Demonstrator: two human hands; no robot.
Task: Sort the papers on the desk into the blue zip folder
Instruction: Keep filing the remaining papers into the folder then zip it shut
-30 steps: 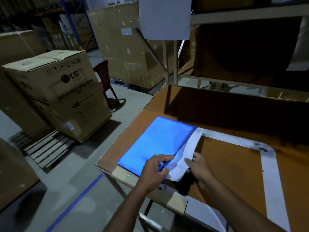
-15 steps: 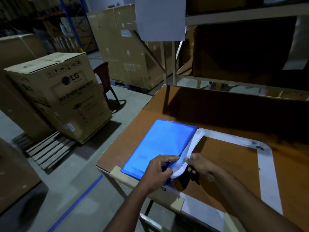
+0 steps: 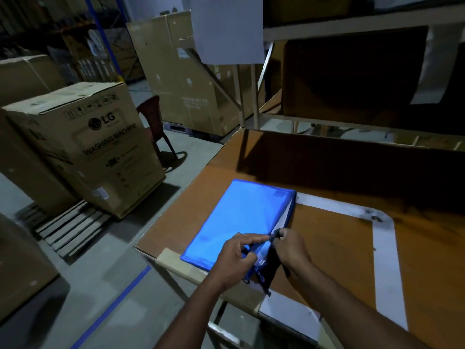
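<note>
A: What's different from a second ago?

B: The white papers (image 3: 283, 217) that bulged loose from the right side of the blue zip folder (image 3: 241, 222) are now tucked in; only a thin white strip shows along its right edge. The folder lies flat on the surface (image 3: 339, 248) at lower centre of the frame, near the left edge of the surface.

A: And the hands?

B: Both are at the folder's near right corner. The left hand (image 3: 235, 258) has its fingers curled, pinching the blue fabric there. The right hand (image 3: 293, 246) pinches something small and dark at the folder's edge, likely the zip pull, though it is too small to be sure.

A: So for the task?

B: I'd judge the filing done and the closing about to start, with the zip still to run along the open side.

A: Counts?

B: One folder, one sheaf of papers inside it, two hands. No other loose sheet lies on the surface that I can make out.
</note>
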